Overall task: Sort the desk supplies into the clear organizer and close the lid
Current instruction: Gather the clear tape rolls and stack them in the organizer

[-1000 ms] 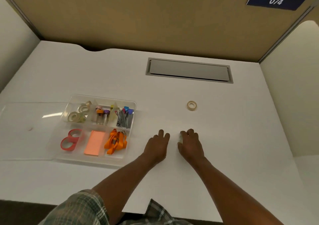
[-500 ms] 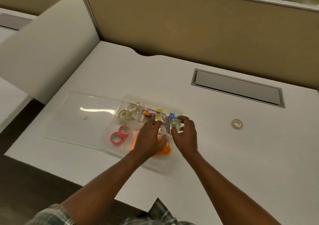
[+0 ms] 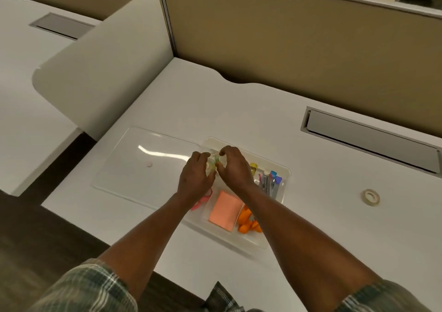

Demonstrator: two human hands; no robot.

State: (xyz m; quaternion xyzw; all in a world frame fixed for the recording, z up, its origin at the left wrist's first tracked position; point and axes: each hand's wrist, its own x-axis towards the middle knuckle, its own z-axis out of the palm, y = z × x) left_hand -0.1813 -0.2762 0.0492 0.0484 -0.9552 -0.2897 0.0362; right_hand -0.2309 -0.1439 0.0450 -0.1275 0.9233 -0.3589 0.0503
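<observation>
Here both hands meet over the far-left compartment of the clear organizer (image 3: 285,171), which sits on the white worktop (image 3: 323,228). The left hand (image 3: 196,179) has its fingers curled against a pale tape roll (image 3: 212,164), and the right hand (image 3: 235,168) pinches the same roll from the other side, so the roll is held between them just above the compartment; whether it touches the tray floor cannot be told. Just nearer than the right hand lies an orange sticky-note pad (image 3: 226,211), with orange clips (image 3: 247,223) beside it under the right forearm. Pink tape rings (image 3: 203,199) peek out beneath the left wrist. To the right of the right hand stand coloured pens (image 3: 270,182) in the far-right compartment. The clear lid (image 3: 143,168) lies flat on the worktop just left of the left hand, touching the organizer's edge. Well apart, far to the right of the right hand, a loose tape ring (image 3: 370,197) rests alone on the worktop.
</observation>
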